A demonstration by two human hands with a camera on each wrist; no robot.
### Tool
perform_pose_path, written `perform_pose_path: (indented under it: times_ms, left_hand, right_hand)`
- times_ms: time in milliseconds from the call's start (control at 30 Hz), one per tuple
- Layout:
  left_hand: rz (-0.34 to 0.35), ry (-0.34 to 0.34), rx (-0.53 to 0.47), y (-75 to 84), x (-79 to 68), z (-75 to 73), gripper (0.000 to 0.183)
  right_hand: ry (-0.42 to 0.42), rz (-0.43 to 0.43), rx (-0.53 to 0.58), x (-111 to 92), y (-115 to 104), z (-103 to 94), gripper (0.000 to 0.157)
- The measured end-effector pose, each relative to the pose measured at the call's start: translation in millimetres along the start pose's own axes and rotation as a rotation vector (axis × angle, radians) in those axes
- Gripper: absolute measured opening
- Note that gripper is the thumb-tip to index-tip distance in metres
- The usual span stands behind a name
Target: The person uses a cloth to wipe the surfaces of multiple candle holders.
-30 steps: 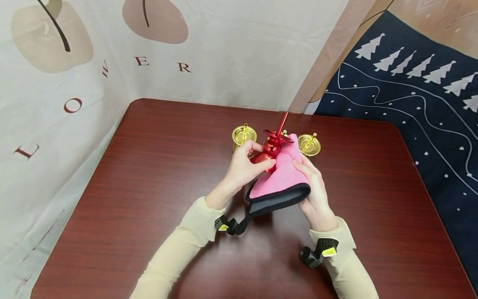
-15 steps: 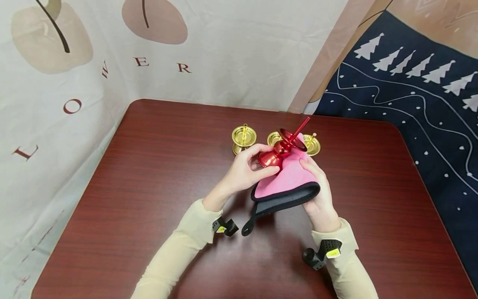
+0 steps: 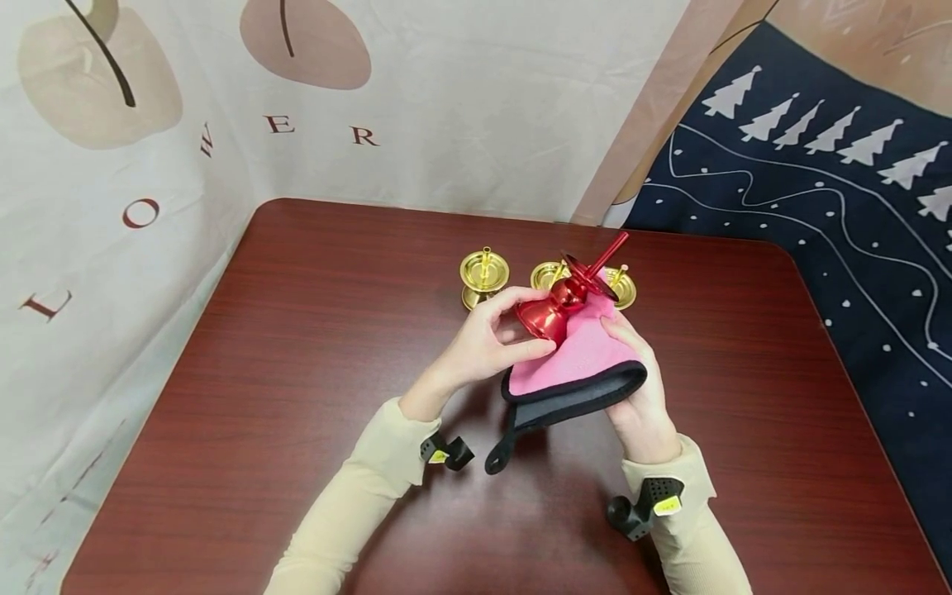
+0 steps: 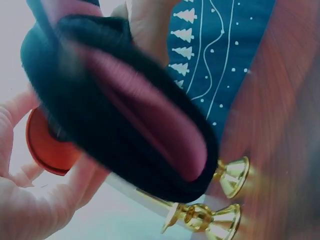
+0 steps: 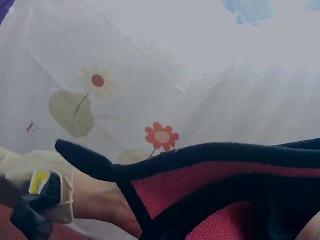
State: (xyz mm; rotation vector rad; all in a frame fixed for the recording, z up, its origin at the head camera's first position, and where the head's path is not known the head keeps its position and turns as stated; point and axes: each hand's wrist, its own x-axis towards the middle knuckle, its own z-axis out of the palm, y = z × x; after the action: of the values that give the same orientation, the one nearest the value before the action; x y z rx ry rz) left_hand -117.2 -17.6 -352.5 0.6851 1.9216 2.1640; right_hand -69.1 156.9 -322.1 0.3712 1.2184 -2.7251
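My left hand (image 3: 483,340) grips a shiny red metal candlestick (image 3: 545,319) by its wide foot, thumb below and fingers above. The candlestick tilts, its thin stem pointing up to the right. A pink mitt (image 3: 582,357) with black trim and a hanging loop lies against its right side. Holding that mitt from the right is my right hand (image 3: 641,403); most of its fingers are hidden behind the cloth. In the left wrist view the mitt's open cuff (image 4: 145,117) faces the camera, and part of the red foot (image 4: 47,145) shows beside the left hand.
Behind the hands stand a gold candlestick (image 3: 484,271) on the left, another (image 3: 546,274) partly covered by the red one, and a third (image 3: 623,289) at the right. They stand on a dark red wooden table (image 3: 320,330), near its back edge and a hanging cloth.
Over the last second the red candlestick has tilted further and shifted right, with the mitt. Both hands moved slightly right with them, uncovering the middle gold candlestick. The last half second shows little motion.
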Motion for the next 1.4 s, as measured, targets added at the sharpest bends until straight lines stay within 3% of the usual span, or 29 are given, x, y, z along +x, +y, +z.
perform_pose_path:
  times_ms: [167,300,433,567,667,900,1000,1067,1200,1400]
  left_hand:
    - [-0.042,0.173,-0.162,-1.9,0.9,8.1,0.062]
    - [-0.023,0.268,-0.254,-2.2,1.6,16.5,0.058]
    - [0.041,0.329,-0.206,-3.8,3.3,21.0,0.059]
    - [0.086,0.384,-0.174,-4.7,6.1,18.6,0.059]
    - [0.080,0.420,-0.212,-5.3,8.0,14.7,0.056]
    - [-0.001,0.477,-0.191,-4.5,7.3,13.9,0.051]
    - [-0.043,0.479,-0.160,-3.1,6.1,15.2,0.048]
    - [-0.073,0.488,-0.172,-1.5,5.3,15.1,0.045]
    - [-0.114,0.507,-0.256,3.3,5.0,12.3,0.037]
    - [-0.110,0.495,-0.372,9.9,5.9,9.4,0.029]
  right_hand:
    - [-0.022,-0.027,-0.021,3,4,-1.9,0.038]
    - [-0.025,-0.054,-0.056,5,8,-3.2,0.039]
    - [-0.019,-0.083,-0.104,5,12,-3.3,0.030]
    - [-0.005,-0.149,-0.225,2,18,-4.8,0.023]
    - [-0.019,-0.281,-0.379,-1,19,-6.7,0.029]
    - [-0.080,-0.786,-0.728,3,18,-4.7,0.034]
    - [-0.115,-0.934,-0.861,9,20,-2.4,0.033]
    - [-0.140,-0.984,-0.904,13,22,-1.8,0.031]
    - [-0.142,-0.993,-0.923,16,27,-4.4,0.027]
    - [-0.071,-0.827,-0.823,13,26,-7.6,0.028]
